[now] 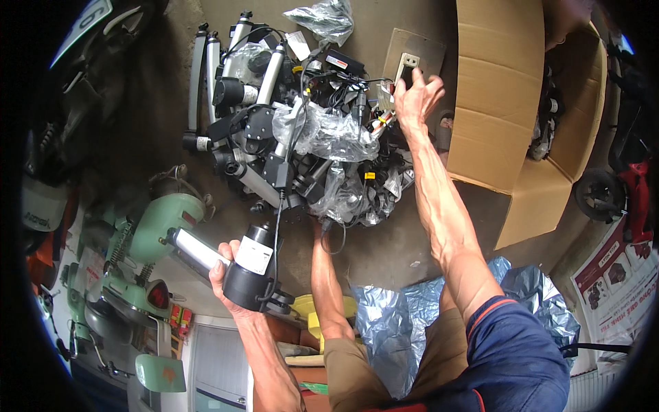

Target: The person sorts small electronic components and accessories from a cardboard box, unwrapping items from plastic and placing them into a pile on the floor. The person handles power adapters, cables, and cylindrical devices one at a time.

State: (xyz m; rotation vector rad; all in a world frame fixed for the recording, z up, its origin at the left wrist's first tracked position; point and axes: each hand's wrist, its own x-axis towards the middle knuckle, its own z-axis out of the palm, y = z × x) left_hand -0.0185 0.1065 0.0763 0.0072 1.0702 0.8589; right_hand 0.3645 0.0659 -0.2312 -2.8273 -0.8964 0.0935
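My left hand (232, 288) is wrapped round a linear actuator (248, 275), which has a black motor housing, a white label and a silver tube pointing left. A black cord (281, 213) runs from it up to the pile. At the far side, my right hand (417, 99) reaches to a cream power socket (410, 62) on a flat board (429, 51). Its fingers close on a small black plug-like piece (408, 77) against the socket; the hand partly hides it. Left of that hand lies a heap of silver and black actuators (257, 182), cables and clear plastic bags (329, 130).
An open cardboard box (498, 96) stands at the right, with black parts inside. Behind it is part of another person. Crumpled silver plastic sheeting (384, 319) lies beside my legs. A green motor scooter (161, 223) stands at the left; a dark wheel (599, 194) is at the right.
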